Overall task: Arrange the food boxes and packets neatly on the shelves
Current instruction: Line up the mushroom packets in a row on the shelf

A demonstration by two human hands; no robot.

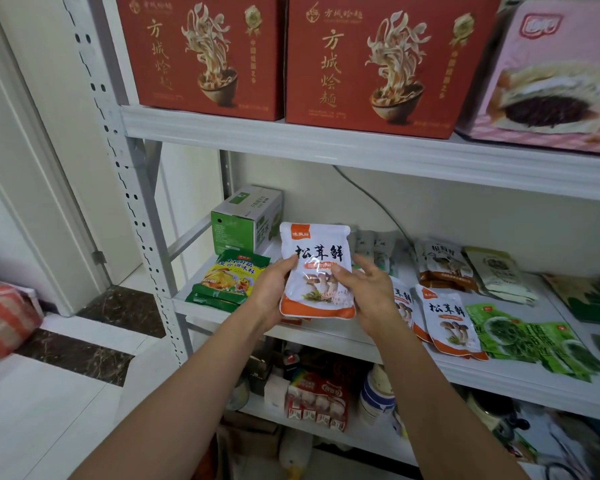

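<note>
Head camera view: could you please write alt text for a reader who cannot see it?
The left hand and right hand hold a white-and-orange mushroom packet upright in front of the middle shelf, where matching packets and green packets lie flat. Two red noodle boxes stand side by side on the shelf above.

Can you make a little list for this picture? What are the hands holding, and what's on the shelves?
held: mushroom packet, white and orange, upright
left hand: grips the packet's left edge
right hand: grips its right edge, thumb on the front
top shelf: left red noodle box, right red noodle box, pink cake box
middle shelf: green box, yellow-green packets, matching mushroom packets lying flat
</note>
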